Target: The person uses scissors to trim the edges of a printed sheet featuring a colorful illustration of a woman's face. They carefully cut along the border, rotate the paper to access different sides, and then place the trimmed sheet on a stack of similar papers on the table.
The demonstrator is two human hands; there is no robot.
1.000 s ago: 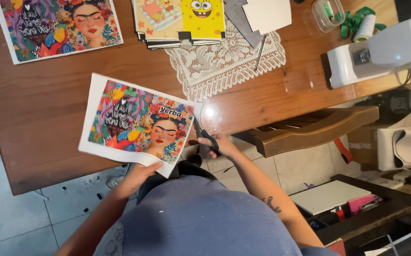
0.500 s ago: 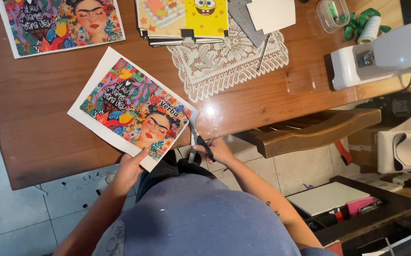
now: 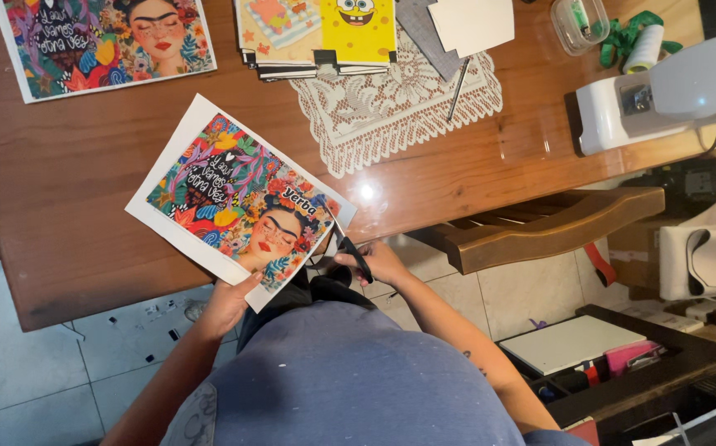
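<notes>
Rotated further since the earlier frames, the colourful portrait print (image 3: 238,202) is now sitting more diagonally over the near table edge, w/ the scissors (image 3: 348,245) working up its right-hand margin instead of at the bottom corner.

Left hand (image 3: 227,301) is pinching the print's lower corner, thumb on top, fingers curled shut underneath, holding the sheet partly over the wooden table (image 3: 85,173) and partly off the edge. Right hand (image 3: 378,263) is gripping the black scissor handles, fingers closed thru the loops; blades are pointing up-left along the white border, touching the paper. Can't tell how far the blades are parted.

Beyond the print, a second matching print (image 3: 102,41) is lying flat at the far left of the table, well apart. A white lace doily (image 3: 399,103) is sitting mid-table, w/ a stack of notebooks (image 3: 316,37) on its far edge, the top right one yellow w/ a cartoon face. A thin grey rod or pen (image 3: 457,78) is lying on the doily. A white machine (image 3: 663,87) is sitting at the right end, a green thread spool (image 3: 634,41) just behind it. A wooden chair (image 3: 556,223) is tucked beside the table, near the right forearm.
</notes>
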